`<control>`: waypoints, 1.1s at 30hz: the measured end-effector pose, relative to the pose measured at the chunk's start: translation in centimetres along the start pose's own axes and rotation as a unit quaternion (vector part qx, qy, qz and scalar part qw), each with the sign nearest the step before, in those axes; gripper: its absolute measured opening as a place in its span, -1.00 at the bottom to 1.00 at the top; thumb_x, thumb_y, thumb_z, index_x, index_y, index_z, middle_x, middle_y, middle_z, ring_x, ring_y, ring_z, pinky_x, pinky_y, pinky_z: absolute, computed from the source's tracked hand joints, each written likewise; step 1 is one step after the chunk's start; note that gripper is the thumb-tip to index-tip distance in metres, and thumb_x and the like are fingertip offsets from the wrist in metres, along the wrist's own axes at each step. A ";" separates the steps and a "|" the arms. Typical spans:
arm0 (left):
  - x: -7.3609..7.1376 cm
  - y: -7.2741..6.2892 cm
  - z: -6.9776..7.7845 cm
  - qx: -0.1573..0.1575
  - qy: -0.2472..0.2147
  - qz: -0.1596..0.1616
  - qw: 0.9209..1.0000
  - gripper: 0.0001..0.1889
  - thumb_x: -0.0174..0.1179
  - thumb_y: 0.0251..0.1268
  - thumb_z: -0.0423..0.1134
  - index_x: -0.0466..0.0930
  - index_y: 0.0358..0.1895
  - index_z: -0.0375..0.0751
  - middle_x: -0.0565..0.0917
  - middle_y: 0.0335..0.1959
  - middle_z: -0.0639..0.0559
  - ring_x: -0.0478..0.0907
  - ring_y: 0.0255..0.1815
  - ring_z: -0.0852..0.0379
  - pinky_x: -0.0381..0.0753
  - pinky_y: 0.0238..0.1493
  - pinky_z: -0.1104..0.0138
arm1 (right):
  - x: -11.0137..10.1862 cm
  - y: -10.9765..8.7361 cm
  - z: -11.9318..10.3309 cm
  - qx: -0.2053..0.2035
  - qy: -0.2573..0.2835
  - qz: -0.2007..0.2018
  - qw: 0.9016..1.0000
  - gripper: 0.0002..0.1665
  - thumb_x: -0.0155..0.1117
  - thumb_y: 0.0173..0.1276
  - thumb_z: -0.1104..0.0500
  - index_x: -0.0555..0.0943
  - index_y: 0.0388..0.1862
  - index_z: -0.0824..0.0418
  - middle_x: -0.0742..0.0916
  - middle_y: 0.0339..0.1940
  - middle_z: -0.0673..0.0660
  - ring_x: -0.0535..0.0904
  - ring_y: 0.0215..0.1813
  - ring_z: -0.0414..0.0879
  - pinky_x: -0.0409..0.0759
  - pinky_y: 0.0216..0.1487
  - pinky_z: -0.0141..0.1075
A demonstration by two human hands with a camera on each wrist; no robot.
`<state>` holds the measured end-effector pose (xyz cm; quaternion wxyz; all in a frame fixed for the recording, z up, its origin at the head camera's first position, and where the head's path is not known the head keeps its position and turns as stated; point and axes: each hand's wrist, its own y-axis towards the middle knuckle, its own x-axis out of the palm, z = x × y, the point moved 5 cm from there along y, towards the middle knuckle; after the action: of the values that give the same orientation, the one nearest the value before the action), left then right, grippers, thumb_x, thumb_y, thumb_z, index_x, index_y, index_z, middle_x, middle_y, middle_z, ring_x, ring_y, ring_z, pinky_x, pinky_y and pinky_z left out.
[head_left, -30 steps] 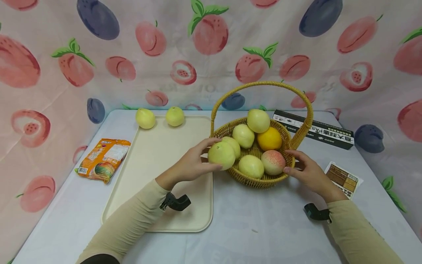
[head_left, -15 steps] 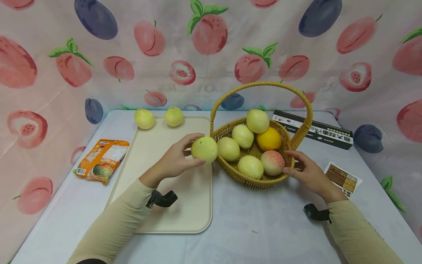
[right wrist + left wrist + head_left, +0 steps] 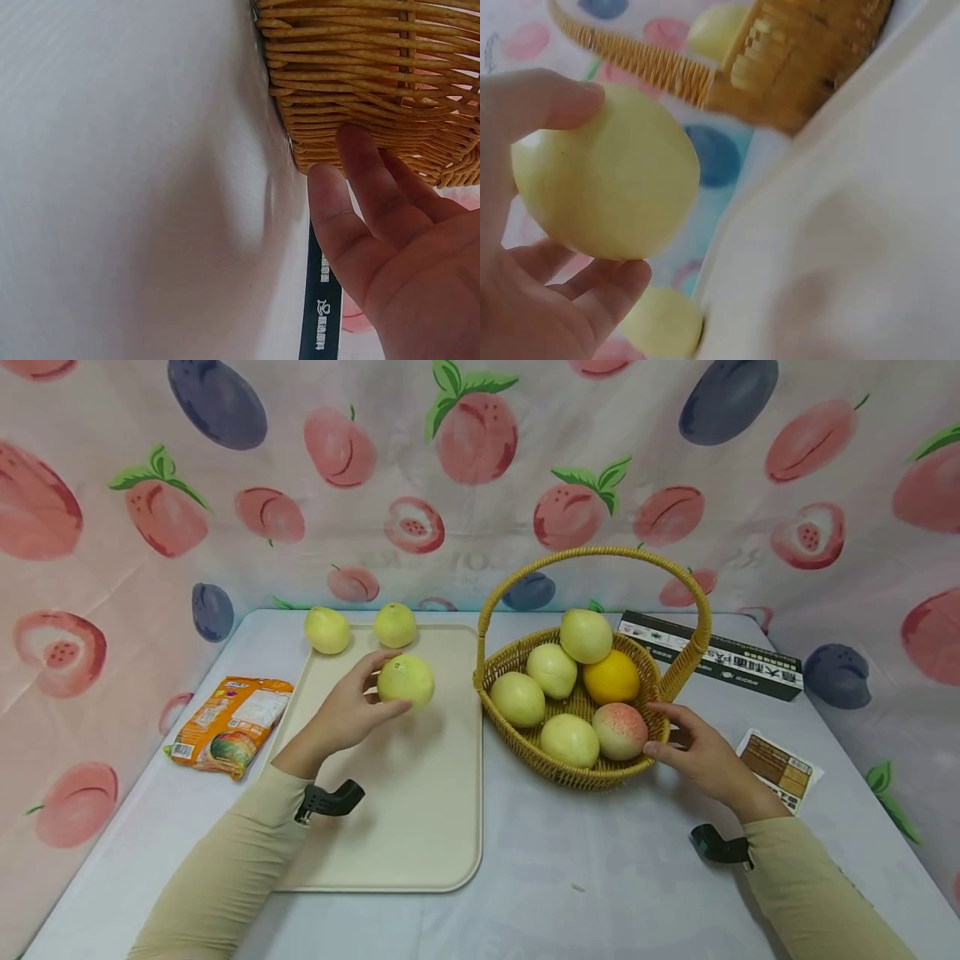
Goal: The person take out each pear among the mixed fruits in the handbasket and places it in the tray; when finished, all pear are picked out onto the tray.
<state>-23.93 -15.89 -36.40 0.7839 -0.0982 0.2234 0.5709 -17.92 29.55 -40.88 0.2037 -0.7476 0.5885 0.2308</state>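
My left hand [image 3: 345, 710] holds a round pale yellow-green fruit [image 3: 406, 682] above the beige tray [image 3: 405, 827]. The left wrist view shows the fruit [image 3: 615, 172] between the thumb and fingers; its exact kind is unclear. My right hand [image 3: 705, 756] grips the right rim of the wicker basket [image 3: 581, 778], its fingertips against the outer weave in the right wrist view. Inside the basket lie several pale yellow-green fruits [image 3: 552, 670], an orange [image 3: 612, 676] and a peach [image 3: 620, 731]. The basket's tall handle [image 3: 592, 552] arches over them.
Two more yellow-green fruits, one on the left [image 3: 327, 631] and one on the right [image 3: 395, 625], sit at the tray's back edge. An orange snack packet [image 3: 232, 727] lies left of the tray. Behind the basket is a long black box [image 3: 712, 652]; a brown-and-white packet [image 3: 780, 768] lies at right.
My left hand has carried the fruit leftward from the basket's left rim to over the tray. My right hand and the basket have stayed in place.
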 end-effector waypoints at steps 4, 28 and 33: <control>-1.7 0.0 -1.3 -0.024 0.015 0.019 0.999 -0.24 0.36 0.30 -0.27 0.19 0.51 -0.17 0.31 0.40 -0.25 0.42 0.21 -0.23 0.44 0.21 -0.05 | 0.0 0.0 0.1 -0.001 0.001 0.000 1.000 -0.25 0.26 0.49 0.12 0.21 0.53 0.30 0.33 0.45 0.43 0.47 0.23 0.37 0.52 -0.02 -0.43; -8.8 -0.5 -8.4 -0.167 0.080 0.106 0.977 -0.05 0.35 0.30 0.04 -0.03 0.58 -0.19 0.18 0.49 -0.39 0.19 0.42 -0.34 0.21 0.38 -0.18 | 0.0 -0.1 -0.1 -0.003 -0.001 -0.004 1.000 -0.25 0.26 0.49 0.13 0.21 0.53 0.31 0.32 0.46 0.42 0.48 0.21 0.34 0.52 -0.01 -0.42; -9.4 -0.4 -9.5 -0.179 0.090 0.115 0.973 -0.03 0.33 0.31 0.09 -0.05 0.59 -0.19 0.17 0.49 -0.41 0.18 0.42 -0.36 0.19 0.39 -0.19 | 0.1 0.0 -0.2 0.000 0.000 -0.003 1.000 -0.24 0.26 0.49 0.12 0.21 0.53 0.31 0.32 0.45 0.42 0.48 0.22 0.34 0.54 0.01 -0.34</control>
<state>-28.11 -27.88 -40.44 0.6596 -0.2616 0.1975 0.6764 -17.85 29.42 -40.76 0.2045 -0.7495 0.5862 0.2297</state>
